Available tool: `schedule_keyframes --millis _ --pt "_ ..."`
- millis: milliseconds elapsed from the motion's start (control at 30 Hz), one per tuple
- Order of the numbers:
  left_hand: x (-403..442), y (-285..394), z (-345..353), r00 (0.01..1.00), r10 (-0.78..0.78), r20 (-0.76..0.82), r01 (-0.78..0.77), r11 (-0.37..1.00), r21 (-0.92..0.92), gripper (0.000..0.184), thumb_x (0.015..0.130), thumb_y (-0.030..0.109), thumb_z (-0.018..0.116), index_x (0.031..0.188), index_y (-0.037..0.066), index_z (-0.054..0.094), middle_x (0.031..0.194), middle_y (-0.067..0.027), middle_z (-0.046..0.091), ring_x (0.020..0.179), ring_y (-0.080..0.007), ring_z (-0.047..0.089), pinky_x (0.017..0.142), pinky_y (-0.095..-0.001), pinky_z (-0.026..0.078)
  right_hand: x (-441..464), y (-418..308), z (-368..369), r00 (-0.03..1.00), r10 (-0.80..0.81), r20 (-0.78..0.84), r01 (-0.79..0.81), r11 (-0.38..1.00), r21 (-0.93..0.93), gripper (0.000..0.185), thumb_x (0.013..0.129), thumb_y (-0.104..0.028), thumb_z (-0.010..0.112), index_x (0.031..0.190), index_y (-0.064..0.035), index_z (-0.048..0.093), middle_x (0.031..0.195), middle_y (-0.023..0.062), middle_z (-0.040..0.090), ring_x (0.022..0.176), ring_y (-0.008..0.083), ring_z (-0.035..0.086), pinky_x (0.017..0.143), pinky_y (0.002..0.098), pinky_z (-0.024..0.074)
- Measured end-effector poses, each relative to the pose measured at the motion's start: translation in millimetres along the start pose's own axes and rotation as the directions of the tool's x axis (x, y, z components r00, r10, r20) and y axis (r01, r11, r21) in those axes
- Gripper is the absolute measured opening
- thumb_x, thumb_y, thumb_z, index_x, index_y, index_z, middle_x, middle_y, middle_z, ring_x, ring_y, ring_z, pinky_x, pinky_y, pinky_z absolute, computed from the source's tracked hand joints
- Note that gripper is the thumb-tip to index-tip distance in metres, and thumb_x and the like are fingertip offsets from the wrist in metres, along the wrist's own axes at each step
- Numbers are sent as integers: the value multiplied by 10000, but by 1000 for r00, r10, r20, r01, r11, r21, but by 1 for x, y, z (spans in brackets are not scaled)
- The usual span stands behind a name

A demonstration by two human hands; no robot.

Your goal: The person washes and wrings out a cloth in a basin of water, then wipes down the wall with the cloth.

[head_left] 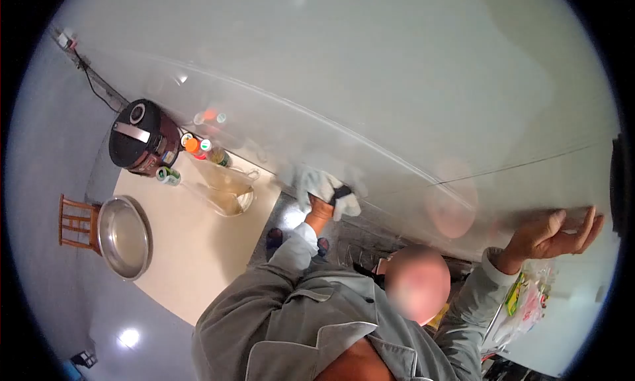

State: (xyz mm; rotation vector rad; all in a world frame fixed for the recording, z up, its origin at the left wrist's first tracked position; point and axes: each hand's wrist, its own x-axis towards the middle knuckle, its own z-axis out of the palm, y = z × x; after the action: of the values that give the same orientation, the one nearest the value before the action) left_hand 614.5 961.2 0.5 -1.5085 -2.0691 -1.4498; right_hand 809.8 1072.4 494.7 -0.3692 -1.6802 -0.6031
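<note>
Bunched in my left hand [321, 209] is a white and grey cloth [316, 184] with a dark patch, pressed against the glossy pale upright surface [397, 83]. The fingers are partly hidden in the cloth. My right hand [552, 235] is raised at the far right, beside the same surface, with its fingers apart and slightly bent and nothing in it. Whether it touches the surface is unclear. Both arms are in grey sleeves.
On the cream table [178, 249] are a dark round cooker [144, 136], small bottles [197, 146], a can [169, 176], a bagged bowl [231, 192] and a metal basin [124, 237]. A wooden chair [79, 223] stands beyond. Plastic bags [529, 301] lie right; a blurred round patch [417, 285] is below centre.
</note>
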Motion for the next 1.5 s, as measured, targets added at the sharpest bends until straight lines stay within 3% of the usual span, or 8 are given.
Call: schedule_keyframes --millis 333,967,1133,1267,1300,1367,1467,1500 --pt "19 7 -14 975 -221 -16 221 972 77 433 858 354 599 1233 137 600 1275 -115 584 1212 -329 512 1042 -447 385 -3 9 -4 1000 -12 17 12 999 34 456 862 24 494 1316 -3 461 1449 163 304 1322 255 377 1090 357 359" --pt "85 142 -116 820 360 445 -431 900 67 402 850 288 600 1208 104 603 1249 -130 591 1198 -325 528 1018 -431 405 -7 -4 -19 995 94 44 -90 993 -83 440 818 -73 560 1258 -49 567 1427 173 397 1381 363 274 1141 473 220" --pt "106 160 -166 741 422 523 -544 834 97 394 848 270 600 1201 95 604 1242 -134 592 1194 -325 533 1012 -427 410 -85 -79 -42 894 302 332 -422 816 395 404 835 -7 502 1237 -13 541 1397 178 422 1343 362 361 1138 481 243" --pt "128 163 -207 681 455 573 -614 782 109 388 846 257 600 1196 88 605 1236 -137 594 1191 -324 536 1008 -424 414 -172 -126 -48 378 713 590 -912 179 369 348 923 -63 487 1265 -6 517 1329 148 497 1282 267 458 1093 410 340" --pt "134 165 -215 660 465 590 -634 766 106 386 846 253 600 1194 87 605 1235 -138 594 1190 -324 537 1006 -423 415 -181 -126 -55 390 711 585 -906 182 383 348 923 -63 487 1265 -6 517 1329 148 497 1282 267 458 1093 410 340" --pt "146 169 -230 607 493 623 -678 731 82 383 845 246 600 1192 83 605 1232 -140 595 1189 -323 539 1004 -422 417 -194 -124 -68 -110 492 864 -699 -656 285 360 1004 -198 449 1317 -27 497 1256 119 573 1179 247 553 1035 410 417" --pt "162 191 -238 480 576 662 -762 648 -11 378 843 236 600 1187 78 606 1227 -142 596 1186 -323 542 1000 -419 420 -207 -137 -63 147 161 976 -340 -918 202 473 1027 -325 395 1392 -29 455 1298 129 584 1200 261 556 1039 433 423" --pt "166 202 -241 430 611 665 -791 610 -50 377 843 232 600 1186 76 606 1226 -143 596 1186 -323 542 999 -418 421 -177 -161 -60 -72 266 961 -461 -863 204 513 1023 -378 392 1406 -41 447 1339 132 566 1212 273 553 1043 441 425"
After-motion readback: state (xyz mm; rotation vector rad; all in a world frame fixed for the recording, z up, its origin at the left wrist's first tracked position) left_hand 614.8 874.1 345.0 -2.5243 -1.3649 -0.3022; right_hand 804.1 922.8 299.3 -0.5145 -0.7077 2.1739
